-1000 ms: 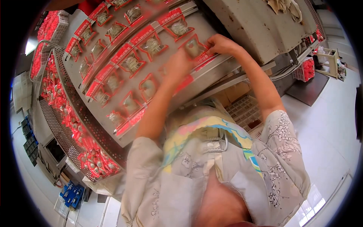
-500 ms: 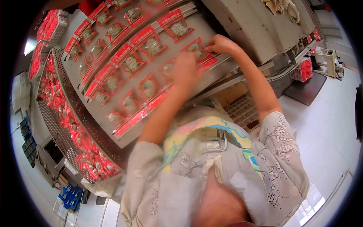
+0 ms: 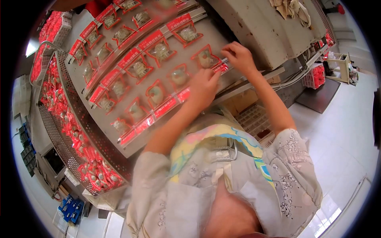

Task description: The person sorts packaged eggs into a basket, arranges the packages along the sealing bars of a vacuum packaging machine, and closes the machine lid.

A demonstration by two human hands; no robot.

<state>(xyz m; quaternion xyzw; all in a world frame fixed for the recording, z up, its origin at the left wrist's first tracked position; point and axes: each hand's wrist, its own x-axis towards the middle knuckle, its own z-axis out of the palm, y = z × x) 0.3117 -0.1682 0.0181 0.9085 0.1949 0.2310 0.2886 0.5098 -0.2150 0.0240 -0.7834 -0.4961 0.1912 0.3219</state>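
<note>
My left hand [image 3: 203, 89] rests over the red strip [image 3: 164, 107] along the near edge of a metal plate [image 3: 166, 73]. Its fingers are bent and slightly apart, with nothing visible between them. My right hand [image 3: 240, 57] is just right of a clear packet with a red border [image 3: 206, 58], its fingers loosely curled and apart, holding nothing visible. Left of my left hand lies another packet [image 3: 178, 76] with a pale round content. Several more packets lie in rows on the plate, their red headers along metal bars.
A perforated metal trough [image 3: 97, 137] full of red packets stands left. A grey metal housing [image 3: 258, 33] with cloths [image 3: 293, 10] on top is beyond my right hand. Below the plate is a slatted crate [image 3: 256, 119]. A red-filled basket [image 3: 314, 76] stands on the right.
My left hand has moved right and towards me, uncovering the packet beside it. My right hand has drawn back slightly from the rightmost packet, and its fingers have spread.
</note>
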